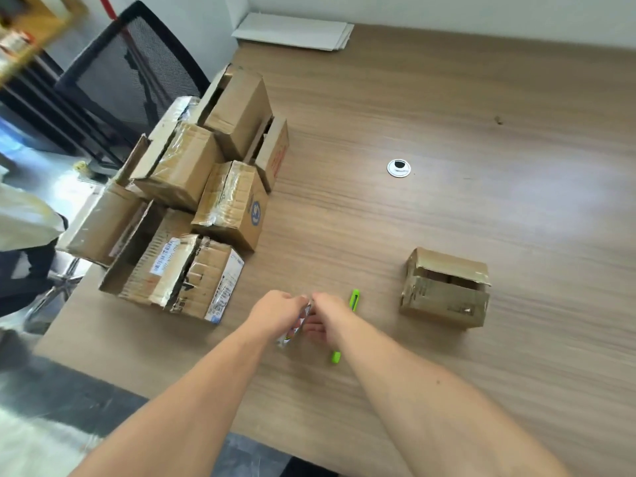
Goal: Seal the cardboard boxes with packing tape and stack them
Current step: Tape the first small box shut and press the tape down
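Both my hands meet over the wooden table (pixel 447 132) near its front edge. My left hand (pixel 275 313) and my right hand (pixel 327 316) together hold a roll of packing tape (pixel 296 327), seen edge-on between them, with fingers curled round it. A single small cardboard box (pixel 444 287) stands to the right, its top flaps partly open. A pile of several worn cardboard boxes (pixel 192 208) is stacked at the table's left edge. A green utility knife (pixel 353 299) lies on the table, partly hidden under my right wrist.
A round cable grommet (pixel 399 168) sits in the tabletop's middle. Flat white sheets (pixel 292 31) lie at the far edge by the wall. A black mesh chair (pixel 130 74) stands left of the table, behind the box pile.
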`<state>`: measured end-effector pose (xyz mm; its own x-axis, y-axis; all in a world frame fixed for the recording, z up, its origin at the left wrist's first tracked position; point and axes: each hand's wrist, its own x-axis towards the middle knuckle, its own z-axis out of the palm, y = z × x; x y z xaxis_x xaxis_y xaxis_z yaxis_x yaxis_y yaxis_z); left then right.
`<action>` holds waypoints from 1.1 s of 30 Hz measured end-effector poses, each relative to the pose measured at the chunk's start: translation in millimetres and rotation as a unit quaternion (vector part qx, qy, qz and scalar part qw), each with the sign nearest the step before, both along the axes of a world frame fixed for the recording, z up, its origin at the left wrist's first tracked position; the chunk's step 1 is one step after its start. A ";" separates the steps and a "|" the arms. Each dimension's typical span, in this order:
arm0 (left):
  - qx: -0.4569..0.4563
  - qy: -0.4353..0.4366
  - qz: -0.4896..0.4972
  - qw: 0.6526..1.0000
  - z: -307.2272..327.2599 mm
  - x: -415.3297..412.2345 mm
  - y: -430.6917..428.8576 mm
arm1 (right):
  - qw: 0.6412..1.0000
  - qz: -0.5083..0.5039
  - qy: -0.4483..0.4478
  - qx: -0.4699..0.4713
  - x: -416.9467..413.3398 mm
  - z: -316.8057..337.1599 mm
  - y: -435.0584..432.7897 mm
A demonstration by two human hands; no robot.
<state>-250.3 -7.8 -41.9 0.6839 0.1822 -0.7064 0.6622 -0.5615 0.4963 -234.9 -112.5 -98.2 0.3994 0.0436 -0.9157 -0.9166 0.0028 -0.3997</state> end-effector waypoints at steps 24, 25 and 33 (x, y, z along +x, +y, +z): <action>-0.009 -0.075 -0.152 0.985 77.1 55.4 -16.7 | 0.977 -0.172 0.028 0.124 57.1 32.7 -21.6; -0.015 -0.083 -0.161 0.983 82.4 57.3 -17.0 | 0.977 -0.178 -0.006 0.121 59.7 40.8 -26.5; -0.141 -0.133 -0.219 0.956 112.6 75.4 -55.5 | 0.938 -0.142 -0.315 -0.026 46.4 110.8 -128.5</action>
